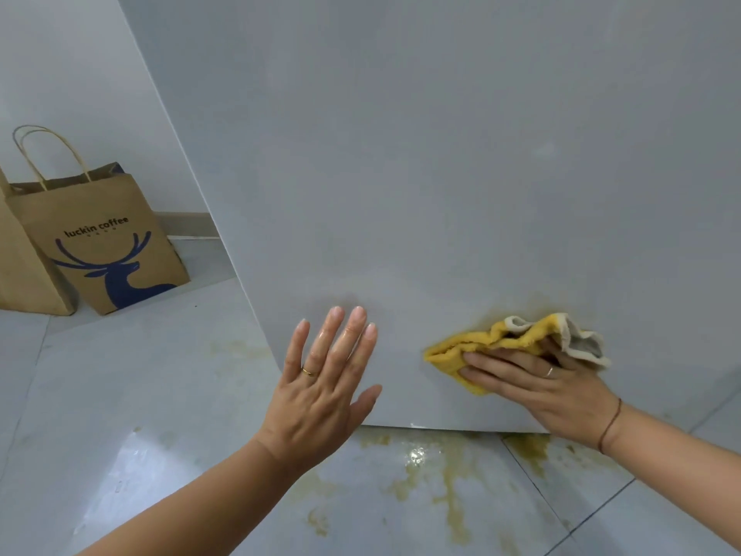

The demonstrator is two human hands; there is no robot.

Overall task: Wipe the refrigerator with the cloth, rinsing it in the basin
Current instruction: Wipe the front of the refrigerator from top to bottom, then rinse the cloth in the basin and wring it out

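Note:
The pale grey side of the refrigerator (421, 154) fills most of the view, down to its bottom edge near the floor. My right hand (537, 389) presses a crumpled yellow cloth (501, 341) with a pale grey back against the lower part of that panel. A faint yellowish smear shows on the panel just above the cloth. My left hand (324, 383) lies flat on the panel to the left of the cloth, fingers spread and wet, holding nothing. The basin is out of view.
Two brown paper bags (100, 242), one printed with a blue deer, stand on the floor by the wall at the left. Yellow-brown splashes and a wet patch (449, 471) mark the glossy floor tiles below the refrigerator's edge.

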